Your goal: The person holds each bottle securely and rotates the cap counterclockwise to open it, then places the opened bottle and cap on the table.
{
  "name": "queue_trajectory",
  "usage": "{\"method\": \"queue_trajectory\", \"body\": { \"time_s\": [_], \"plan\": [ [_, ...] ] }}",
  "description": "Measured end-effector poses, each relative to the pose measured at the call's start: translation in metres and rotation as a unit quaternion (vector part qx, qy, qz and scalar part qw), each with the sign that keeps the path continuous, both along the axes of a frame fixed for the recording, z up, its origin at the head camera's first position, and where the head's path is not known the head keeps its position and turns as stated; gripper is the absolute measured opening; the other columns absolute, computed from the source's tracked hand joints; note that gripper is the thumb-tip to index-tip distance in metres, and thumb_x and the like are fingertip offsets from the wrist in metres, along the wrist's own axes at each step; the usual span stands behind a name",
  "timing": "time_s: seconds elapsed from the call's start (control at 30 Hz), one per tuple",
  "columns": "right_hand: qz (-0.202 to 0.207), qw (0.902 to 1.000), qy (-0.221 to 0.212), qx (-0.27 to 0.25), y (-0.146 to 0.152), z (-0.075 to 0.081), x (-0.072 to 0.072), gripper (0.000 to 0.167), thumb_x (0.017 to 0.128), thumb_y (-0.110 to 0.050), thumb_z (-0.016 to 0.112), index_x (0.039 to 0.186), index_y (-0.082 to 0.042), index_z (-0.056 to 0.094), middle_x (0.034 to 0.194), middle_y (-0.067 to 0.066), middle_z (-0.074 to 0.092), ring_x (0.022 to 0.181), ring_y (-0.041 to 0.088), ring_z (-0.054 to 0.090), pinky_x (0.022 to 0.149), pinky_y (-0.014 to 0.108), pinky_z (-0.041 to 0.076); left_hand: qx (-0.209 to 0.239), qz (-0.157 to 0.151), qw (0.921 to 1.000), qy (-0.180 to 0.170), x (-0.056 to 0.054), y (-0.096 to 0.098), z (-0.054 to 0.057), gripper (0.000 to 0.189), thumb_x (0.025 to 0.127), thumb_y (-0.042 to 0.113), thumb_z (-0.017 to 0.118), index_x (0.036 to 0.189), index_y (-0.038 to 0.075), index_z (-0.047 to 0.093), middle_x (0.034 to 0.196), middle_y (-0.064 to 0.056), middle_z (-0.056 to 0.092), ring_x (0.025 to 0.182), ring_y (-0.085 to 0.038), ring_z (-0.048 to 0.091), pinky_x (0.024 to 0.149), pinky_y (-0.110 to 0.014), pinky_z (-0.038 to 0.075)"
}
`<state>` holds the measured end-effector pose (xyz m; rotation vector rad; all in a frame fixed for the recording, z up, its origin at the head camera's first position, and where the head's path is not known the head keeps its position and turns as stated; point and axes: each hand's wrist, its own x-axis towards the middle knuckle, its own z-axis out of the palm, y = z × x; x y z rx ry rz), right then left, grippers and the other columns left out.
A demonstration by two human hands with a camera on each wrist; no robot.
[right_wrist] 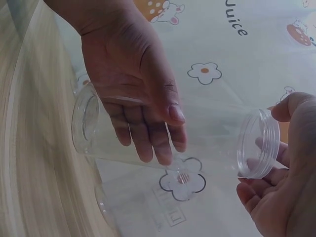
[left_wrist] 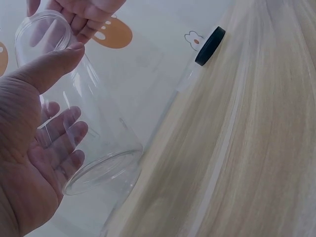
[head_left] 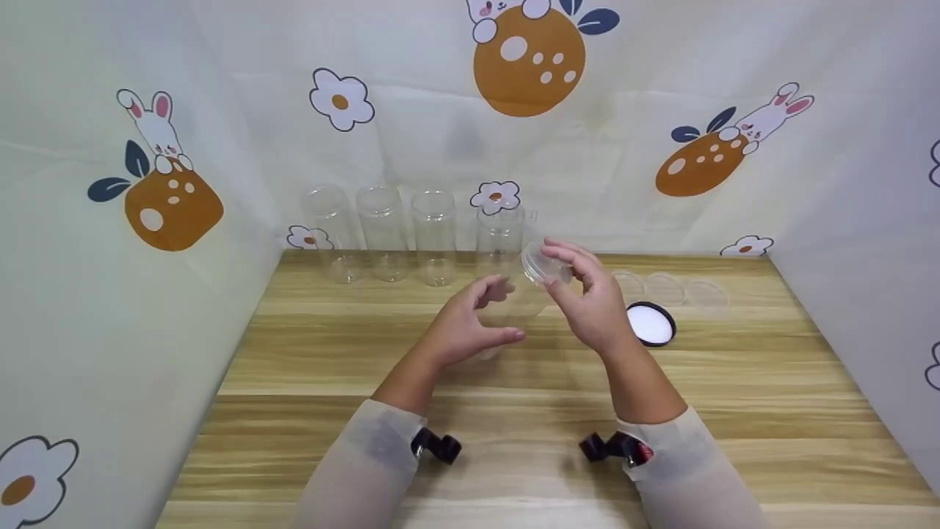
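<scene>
A clear plastic jar (right_wrist: 212, 131) with a threaded, lidless mouth is held tilted above the table, its mouth up to the right in the head view. My left hand (head_left: 464, 323) wraps the jar's body, thumb on one side and fingers on the other; through the transparent wall those fingers show in the left wrist view. At the mouth end, my right hand (head_left: 589, 297) grips the threaded neck between thumb and fingers. A black lid (head_left: 651, 324) with a white inner face lies on the table by the right wrist.
Several clear jars (head_left: 435, 239) stand upright in a row along the back of the wood-grain table (head_left: 330, 441). Thin transparent discs (head_left: 664, 289) lie at the back right, behind the black lid. A patterned cloth (head_left: 411, 162) rises behind and on both sides.
</scene>
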<state>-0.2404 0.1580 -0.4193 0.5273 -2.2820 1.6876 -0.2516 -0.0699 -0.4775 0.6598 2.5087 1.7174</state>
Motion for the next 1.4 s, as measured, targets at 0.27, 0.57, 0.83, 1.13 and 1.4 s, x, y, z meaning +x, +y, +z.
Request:
{"method": "queue_trajectory", "body": {
  "time_s": [0.27, 0.57, 0.83, 1.13, 1.4],
  "plan": [
    [0.012, 0.9998, 0.013, 0.004, 0.0002, 0.0006, 0.0010, 0.040, 0.098, -0.005, 0.065, 0.136, -0.012, 0.072, 0.157, 0.006, 0.060, 0.151, 0.025, 0.050, 0.126, 0.051, 0.040, -0.002, 0.002, 1.0000, 0.002, 0.0004, 0.0004, 0.0006, 0.095, 0.079, 0.038, 0.096, 0.157, 0.010, 0.049, 0.150, -0.006, 0.065, 0.139, -0.022, 0.060, 0.125, -0.046, 0.044],
    [-0.042, 0.9983, 0.020, 0.036, -0.0001, 0.0005, -0.0009, 0.046, 0.097, -0.034, 0.077, 0.139, -0.017, 0.069, 0.152, 0.002, 0.059, 0.131, 0.020, 0.054, 0.102, 0.042, 0.048, -0.015, 0.012, 0.9998, -0.005, 0.0010, 0.0002, 0.0001, 0.096, 0.076, 0.051, 0.096, 0.156, 0.022, 0.052, 0.145, 0.012, 0.067, 0.138, -0.013, 0.059, 0.124, -0.041, 0.045],
    [-0.057, 0.9972, 0.007, 0.049, -0.0007, -0.0018, -0.0033, 0.042, 0.096, -0.034, 0.080, 0.134, -0.017, 0.073, 0.142, 0.002, 0.064, 0.118, 0.019, 0.055, 0.092, 0.035, 0.048, -0.007, 0.005, 1.0000, -0.003, 0.0005, 0.0005, -0.0007, 0.096, 0.077, 0.045, 0.096, 0.157, 0.016, 0.051, 0.148, 0.004, 0.067, 0.139, -0.018, 0.059, 0.124, -0.044, 0.045],
    [-0.006, 0.9997, 0.013, 0.019, -0.0004, -0.0005, 0.0009, 0.036, 0.102, -0.020, 0.069, 0.137, -0.015, 0.072, 0.155, 0.003, 0.062, 0.148, 0.021, 0.052, 0.114, 0.043, 0.046, -0.009, 0.005, 1.0000, 0.000, 0.0000, 0.0003, -0.0006, 0.098, 0.077, 0.044, 0.096, 0.158, 0.012, 0.049, 0.149, 0.003, 0.066, 0.139, -0.019, 0.059, 0.125, -0.044, 0.044],
    [0.012, 0.9995, 0.026, 0.013, -0.0007, -0.0004, 0.0010, 0.036, 0.104, -0.015, 0.064, 0.139, -0.011, 0.070, 0.157, 0.007, 0.060, 0.153, 0.027, 0.049, 0.128, 0.052, 0.038, -0.010, 0.006, 0.9999, -0.003, 0.0007, 0.0003, 0.0003, 0.097, 0.078, 0.045, 0.096, 0.158, 0.015, 0.050, 0.151, -0.001, 0.066, 0.140, -0.020, 0.059, 0.125, -0.044, 0.044]
  ]
}}
